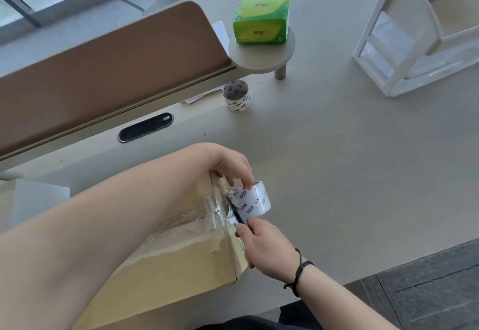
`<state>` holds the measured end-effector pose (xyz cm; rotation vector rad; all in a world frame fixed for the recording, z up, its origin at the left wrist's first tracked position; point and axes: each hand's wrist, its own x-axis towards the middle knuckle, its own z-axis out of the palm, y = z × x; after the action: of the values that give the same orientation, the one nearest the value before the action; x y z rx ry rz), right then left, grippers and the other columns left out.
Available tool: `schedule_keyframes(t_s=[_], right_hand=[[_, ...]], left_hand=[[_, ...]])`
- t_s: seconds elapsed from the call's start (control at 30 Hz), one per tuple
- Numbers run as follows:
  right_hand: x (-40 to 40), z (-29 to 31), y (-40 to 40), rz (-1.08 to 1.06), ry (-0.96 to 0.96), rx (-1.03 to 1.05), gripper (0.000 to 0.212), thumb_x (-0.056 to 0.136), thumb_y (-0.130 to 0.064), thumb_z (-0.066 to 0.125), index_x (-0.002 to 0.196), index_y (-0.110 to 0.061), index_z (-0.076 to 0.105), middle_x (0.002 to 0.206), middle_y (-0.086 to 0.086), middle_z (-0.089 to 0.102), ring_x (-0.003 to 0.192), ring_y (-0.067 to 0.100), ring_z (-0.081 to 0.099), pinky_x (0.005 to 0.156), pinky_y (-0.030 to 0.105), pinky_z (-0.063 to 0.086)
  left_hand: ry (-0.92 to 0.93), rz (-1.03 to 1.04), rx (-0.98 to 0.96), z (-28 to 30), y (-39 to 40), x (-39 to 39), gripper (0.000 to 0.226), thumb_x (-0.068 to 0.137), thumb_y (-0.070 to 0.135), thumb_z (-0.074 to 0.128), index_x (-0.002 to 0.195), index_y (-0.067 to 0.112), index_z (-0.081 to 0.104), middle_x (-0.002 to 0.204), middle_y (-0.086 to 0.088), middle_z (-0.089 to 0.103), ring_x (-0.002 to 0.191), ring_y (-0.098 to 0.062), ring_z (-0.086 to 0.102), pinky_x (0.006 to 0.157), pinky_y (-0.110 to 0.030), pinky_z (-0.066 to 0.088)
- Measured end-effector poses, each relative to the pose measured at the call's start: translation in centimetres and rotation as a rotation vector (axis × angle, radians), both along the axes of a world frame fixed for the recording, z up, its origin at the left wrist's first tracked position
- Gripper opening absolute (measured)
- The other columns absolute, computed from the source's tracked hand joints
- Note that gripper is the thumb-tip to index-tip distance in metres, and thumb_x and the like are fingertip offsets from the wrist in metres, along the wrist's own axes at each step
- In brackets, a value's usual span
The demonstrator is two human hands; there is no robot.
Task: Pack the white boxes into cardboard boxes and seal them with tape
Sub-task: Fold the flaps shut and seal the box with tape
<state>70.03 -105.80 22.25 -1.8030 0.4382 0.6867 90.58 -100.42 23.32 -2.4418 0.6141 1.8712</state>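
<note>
A closed cardboard box [176, 265] lies at the table's near edge, with clear tape [215, 207] stretched across its top seam and over its right end. My left hand [228, 166] grips a roll of clear tape [255, 200] held just off the box's right end. My right hand [264, 246] holds a dark cutting tool [237, 214] whose blade lies against the tape between the roll and the box. No white boxes are visible.
A spare tape roll [236, 96] stands further back on the table [363, 161]. A green tissue pack [261, 21] rests on a small round shelf [261, 57]. A brown divider [103, 75] runs along the left, and a white drawer rack [420, 31] stands at the far right.
</note>
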Motion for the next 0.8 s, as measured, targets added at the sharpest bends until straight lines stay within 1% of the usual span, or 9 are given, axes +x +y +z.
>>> schedule_keyframes(t_s=[0.07, 0.1, 0.2, 0.27, 0.37, 0.5, 0.63, 0.73, 0.8], right_hand=[[0.3, 0.3, 0.7, 0.016, -0.02, -0.034, 0.036, 0.098, -0.04, 0.037, 0.074, -0.014, 0.044, 0.066, 0.0, 0.05, 0.07, 0.031, 0.061, 0.062, 0.038, 0.045], [0.5, 0.4, 1.0, 0.032, -0.029, -0.056, 0.035, 0.098, -0.039, 0.036, 0.071, -0.017, 0.039, 0.067, -0.001, 0.048, 0.069, 0.03, 0.058, 0.061, 0.036, 0.041], [0.8, 0.8, 1.5, 0.101, -0.051, -0.151, 0.034, 0.1, -0.036, 0.033, 0.071, -0.019, 0.034, 0.07, 0.0, 0.046, 0.067, 0.025, 0.044, 0.054, 0.035, 0.03], [0.9, 1.0, 1.8, 0.136, -0.052, -0.194, 0.033, 0.1, -0.036, 0.031, 0.071, -0.02, 0.033, 0.073, 0.001, 0.046, 0.069, 0.026, 0.043, 0.054, 0.035, 0.029], [1.2, 1.3, 2.1, 0.19, -0.043, -0.252, 0.032, 0.102, -0.035, 0.028, 0.074, -0.02, 0.032, 0.077, 0.002, 0.046, 0.073, 0.029, 0.045, 0.064, 0.036, 0.035], [1.4, 1.8, 2.3, 0.234, -0.058, -0.323, 0.02, 0.102, -0.027, 0.032, 0.089, -0.014, 0.04, 0.086, 0.005, 0.049, 0.077, 0.031, 0.047, 0.068, 0.036, 0.037], [1.9, 2.3, 2.6, 0.322, -0.067, -0.379, 0.005, 0.095, -0.016, 0.04, 0.092, -0.014, 0.042, 0.088, 0.006, 0.047, 0.079, 0.032, 0.044, 0.068, 0.034, 0.035], [2.4, 3.0, 2.4, 0.368, -0.046, -0.39, 0.003, 0.092, -0.012, 0.043, 0.09, -0.014, 0.044, 0.087, 0.005, 0.047, 0.08, 0.031, 0.045, 0.068, 0.032, 0.036], [2.3, 3.4, 2.2, 0.394, -0.029, -0.397, 0.01, 0.092, -0.013, 0.044, 0.082, -0.014, 0.044, 0.082, 0.005, 0.047, 0.079, 0.031, 0.046, 0.064, 0.031, 0.036]], left_hand=[[0.0, 0.022, 0.0, 0.1, -0.2, -0.2, 0.021, 0.088, 0.027, 0.064, 0.067, 0.027, 0.067, 0.067, 0.019, 0.067, 0.103, -0.015, 0.073, 0.063, -0.025, 0.047], [0.004, 0.029, -0.001, 0.1, -0.2, -0.2, 0.021, 0.087, 0.026, 0.063, 0.067, 0.026, 0.066, 0.064, 0.019, 0.067, 0.1, -0.016, 0.074, 0.059, -0.024, 0.044], [0.034, 0.044, -0.007, 0.0, -0.1, -0.1, 0.02, 0.085, 0.025, 0.063, 0.065, 0.026, 0.066, 0.068, 0.011, 0.068, 0.096, -0.018, 0.076, 0.057, -0.024, 0.042], [0.047, 0.048, -0.009, 0.0, 0.0, -0.1, 0.025, 0.085, 0.025, 0.063, 0.061, 0.027, 0.066, 0.065, 0.01, 0.067, 0.096, -0.019, 0.076, 0.056, -0.024, 0.041], [0.056, 0.058, -0.013, 0.1, 0.0, 0.0, 0.025, 0.087, 0.025, 0.061, 0.062, 0.028, 0.065, 0.059, 0.011, 0.062, 0.09, -0.021, 0.076, 0.054, -0.023, 0.039], [0.078, 0.048, -0.008, 0.5, -0.2, -0.1, 0.011, 0.089, 0.025, 0.059, 0.08, 0.025, 0.064, 0.077, 0.001, 0.06, 0.075, -0.027, 0.073, 0.049, -0.022, 0.036], [0.068, 0.045, 0.001, 0.5, -0.2, -0.2, 0.007, 0.091, 0.024, 0.058, 0.089, 0.024, 0.065, 0.083, 0.01, 0.066, 0.09, -0.036, 0.076, 0.046, -0.021, 0.034], [0.073, 0.034, 0.011, 0.3, -0.2, -0.2, 0.008, 0.091, 0.026, 0.058, 0.092, 0.024, 0.066, 0.105, -0.002, 0.068, 0.092, -0.032, 0.076, 0.046, -0.019, 0.036], [0.07, 0.025, 0.009, 0.2, -0.2, -0.3, 0.008, 0.092, 0.026, 0.058, 0.092, 0.025, 0.065, 0.113, -0.005, 0.068, 0.092, -0.03, 0.076, 0.046, -0.019, 0.036]])
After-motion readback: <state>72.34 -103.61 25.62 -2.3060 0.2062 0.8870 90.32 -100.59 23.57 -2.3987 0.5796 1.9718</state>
